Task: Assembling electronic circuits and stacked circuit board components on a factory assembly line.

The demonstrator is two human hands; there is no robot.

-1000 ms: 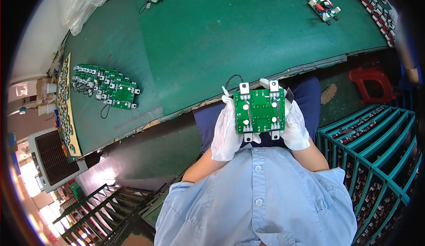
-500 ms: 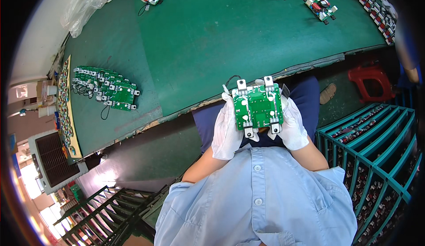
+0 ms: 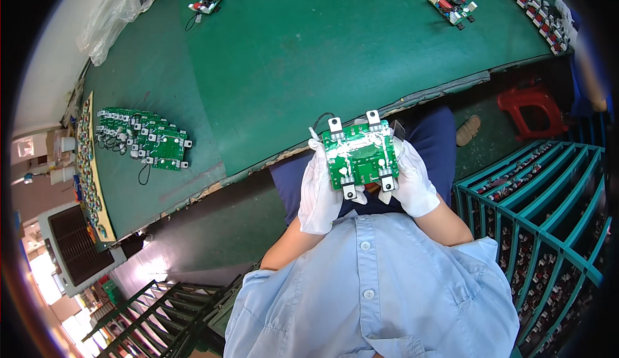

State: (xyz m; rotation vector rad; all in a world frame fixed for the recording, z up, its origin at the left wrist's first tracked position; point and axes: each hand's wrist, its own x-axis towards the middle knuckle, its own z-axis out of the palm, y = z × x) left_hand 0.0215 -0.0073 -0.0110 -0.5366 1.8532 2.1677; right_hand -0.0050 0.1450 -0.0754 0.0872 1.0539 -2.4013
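A green circuit board (image 3: 361,158) is held up in front of my body, its soldered face turned up and catching a white glare. Pale brackets with black-centred holes jut past its upper and lower edges, and a thin black wire loops from the upper left corner. My left hand (image 3: 319,197), in a white glove, grips the left edge. Along the right edge, my right hand (image 3: 414,184), also gloved in white, holds the board. Some fingers of both hands are hidden beneath it.
A green table (image 3: 264,81) stretches ahead, bearing an overlapping row of green boards (image 3: 158,144) at left and a component-side-up board (image 3: 451,5) at far right. A teal rack (image 3: 535,219) and a red stool (image 3: 532,110) stand at right; a dark rack (image 3: 148,319) is lower left.
The view has shifted slightly, so the table and racks sit differently in the picture. The board has tilted a little and now shows glare; both hands still hold it.
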